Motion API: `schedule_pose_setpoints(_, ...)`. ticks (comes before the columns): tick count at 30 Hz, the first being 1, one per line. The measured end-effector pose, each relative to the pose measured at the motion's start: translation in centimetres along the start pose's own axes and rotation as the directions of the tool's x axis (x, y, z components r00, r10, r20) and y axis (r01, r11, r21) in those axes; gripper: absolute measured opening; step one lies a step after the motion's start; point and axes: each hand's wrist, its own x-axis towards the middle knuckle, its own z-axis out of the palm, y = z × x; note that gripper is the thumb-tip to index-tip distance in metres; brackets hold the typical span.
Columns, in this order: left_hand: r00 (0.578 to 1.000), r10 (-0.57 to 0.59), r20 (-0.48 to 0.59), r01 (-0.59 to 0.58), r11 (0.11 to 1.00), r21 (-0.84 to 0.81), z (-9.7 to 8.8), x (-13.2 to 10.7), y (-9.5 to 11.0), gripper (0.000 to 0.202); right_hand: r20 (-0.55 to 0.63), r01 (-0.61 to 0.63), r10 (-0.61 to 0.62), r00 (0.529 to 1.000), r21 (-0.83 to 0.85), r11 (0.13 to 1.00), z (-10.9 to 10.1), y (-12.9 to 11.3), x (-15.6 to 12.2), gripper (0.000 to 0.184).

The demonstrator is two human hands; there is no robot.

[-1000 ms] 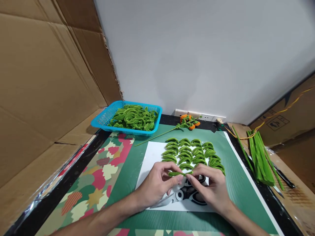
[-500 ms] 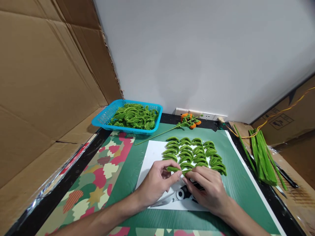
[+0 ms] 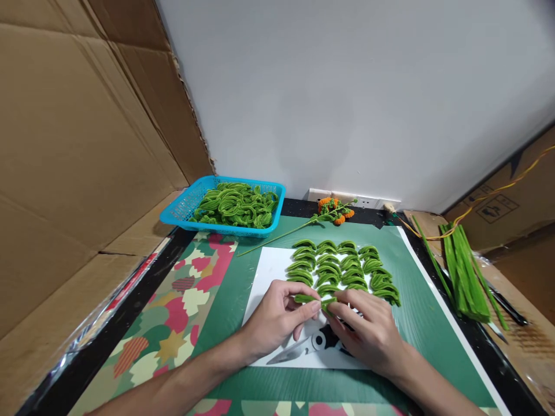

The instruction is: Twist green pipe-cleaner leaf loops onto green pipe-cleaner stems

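Both hands meet over a white sheet (image 3: 271, 271) and pinch one green pipe cleaner piece (image 3: 309, 299). My left hand (image 3: 277, 320) holds its left end between thumb and fingers. My right hand (image 3: 368, 332) grips the right end, which bends down under the fingers. Just beyond the hands lie rows of bent green pieces (image 3: 342, 268). Scissors (image 3: 310, 345) with black handles lie on the sheet under my hands.
A blue basket (image 3: 184, 208) of curled green pieces stands at the back left. An orange-flowered stem (image 3: 332, 212) lies by the wall. Straight green pipe cleaners (image 3: 463, 271) lie on the right. Cardboard walls stand left and right.
The piece went from straight between my hands to bent at its right end. My right hand has closed in and moved slightly down over it.
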Motion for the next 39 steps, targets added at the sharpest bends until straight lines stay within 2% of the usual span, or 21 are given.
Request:
schedule_pose_setpoints(5, 1.0, 0.014, 0.014, -0.014, 1.0, 0.0, 0.0, 0.0, 0.2, 0.035, -0.056, 0.089, -0.088, 0.995, 0.002, 0.996, -0.9, 0.5, 0.2, 0.016)
schedule_pose_setpoints(9, 0.999, 0.006, 0.054, -0.004, 0.999, -0.035, -0.1, 0.0, 0.5, 0.034, -0.076, 0.182, -0.189, 0.979, -0.085, 0.98, -1.5, 1.1, 0.3, 0.023)
schedule_pose_setpoints(17, 0.994, -0.01, 0.112, 0.01, 1.0, -0.002, -0.4, -0.2, 0.3, 0.037, -0.031, 0.23, -0.234, 0.972, -0.096, 0.968, -1.6, 1.4, 0.2, 0.013)
schedule_pose_setpoints(19, 0.996, 0.015, 0.093, -0.019, 0.999, 0.04, -0.3, -0.3, 0.3, 0.039, -0.048, 0.205, -0.208, 0.977, -0.06, 0.977, -1.2, 1.1, 0.2, 0.009)
schedule_pose_setpoints(21, 0.994, 0.084, 0.065, -0.092, 0.988, 0.121, -0.3, -0.5, 0.5, 0.036, -0.067, 0.125, -0.124, 0.99, 0.015, 0.992, -0.8, 0.6, 0.3, 0.009)
schedule_pose_setpoints(23, 0.98, 0.194, 0.046, -0.2, 0.952, 0.234, -0.2, -0.7, 0.7, 0.031, -0.047, -0.024, 0.033, 0.998, 0.168, 0.986, -0.5, 0.0, 0.4, 0.012)
schedule_pose_setpoints(24, 0.966, 0.255, 0.047, -0.258, 0.921, 0.292, -0.1, -0.8, 0.8, 0.028, -0.006, -0.131, 0.138, 0.99, 0.271, 0.954, -0.4, -0.3, 0.5, 0.015)
schedule_pose_setpoints(25, 0.948, 0.315, 0.056, -0.314, 0.885, 0.343, -0.1, -1.0, 0.9, 0.026, 0.058, -0.254, 0.251, 0.966, 0.381, 0.889, -0.3, -0.6, 0.5, 0.019)
schedule_pose_setpoints(26, 0.928, 0.367, 0.069, -0.364, 0.847, 0.387, -0.1, -1.1, 1.0, 0.025, 0.147, -0.385, 0.361, 0.921, 0.488, 0.783, -0.2, -0.9, 0.5, 0.024)
schedule_pose_setpoints(27, 0.907, 0.413, 0.087, -0.409, 0.809, 0.422, -0.1, -1.3, 1.0, 0.025, 0.262, -0.513, 0.452, 0.853, 0.582, 0.631, 0.0, -1.1, 0.5, 0.031)
schedule_pose_setpoints(28, 0.883, 0.456, 0.108, -0.453, 0.77, 0.45, -0.1, -1.4, 1.0, 0.024, 0.391, -0.624, 0.511, 0.765, 0.647, 0.438, 0.1, -1.2, 0.4, 0.038)
schedule_pose_setpoints(30, 0.83, 0.536, 0.151, -0.536, 0.695, 0.479, 0.0, -1.7, 1.0, 0.023, 0.63, -0.75, 0.514, 0.582, 0.661, 0.039, 0.5, -1.3, 0.3, 0.05)
schedule_pose_setpoints(31, 0.808, 0.565, 0.167, -0.566, 0.668, 0.483, 0.0, -1.8, 1.0, 0.023, 0.713, -0.77, 0.48, 0.512, 0.628, -0.112, 0.6, -1.3, 0.2, 0.054)
schedule_pose_setpoints(32, 0.796, 0.58, 0.173, -0.581, 0.653, 0.485, 0.0, -1.9, 1.0, 0.023, 0.761, -0.775, 0.448, 0.468, 0.597, -0.205, 0.6, -1.3, 0.2, 0.056)
schedule_pose_setpoints(33, 0.797, 0.58, 0.169, -0.579, 0.654, 0.487, 0.0, -1.8, 1.0, 0.023, 0.778, -0.78, 0.436, 0.452, 0.582, -0.23, 0.6, -1.2, 0.2, 0.056)
schedule_pose_setpoints(34, 0.811, 0.565, 0.151, -0.558, 0.67, 0.49, 0.0, -1.8, 1.0, 0.023, 0.758, -0.784, 0.456, 0.466, 0.593, -0.183, 0.4, -1.1, 0.2, 0.054)
schedule_pose_setpoints(35, 0.835, 0.536, 0.12, -0.521, 0.703, 0.485, 0.0, -1.6, 1.1, 0.022, 0.7, -0.782, 0.499, 0.511, 0.619, -0.068, 0.1, -1.0, 0.3, 0.049)
schedule_pose_setpoints(36, 0.864, 0.498, 0.079, -0.474, 0.749, 0.464, -0.1, -1.5, 1.1, 0.021, 0.602, -0.759, 0.538, 0.59, 0.64, 0.115, -0.2, -0.8, 0.3, 0.042)
schedule_pose_setpoints(37, 0.891, 0.452, 0.04, -0.425, 0.8, 0.423, -0.1, -1.3, 1.2, 0.021, 0.457, -0.695, 0.555, 0.695, 0.627, 0.352, -0.6, -0.5, 0.4, 0.031)
schedule_pose_setpoints(38, 0.916, 0.402, 0.009, -0.377, 0.85, 0.367, -0.1, -1.1, 1.3, 0.02, 0.294, -0.571, 0.5, 0.814, 0.557, 0.602, -0.9, -0.3, 0.3, 0.019)
schedule_pose_setpoints(39, 0.935, 0.355, -0.011, -0.335, 0.892, 0.305, -0.1, -0.9, 1.5, 0.021, 0.153, -0.394, 0.365, 0.918, 0.442, 0.806, -1.2, 0.0, 0.3, 0.017)
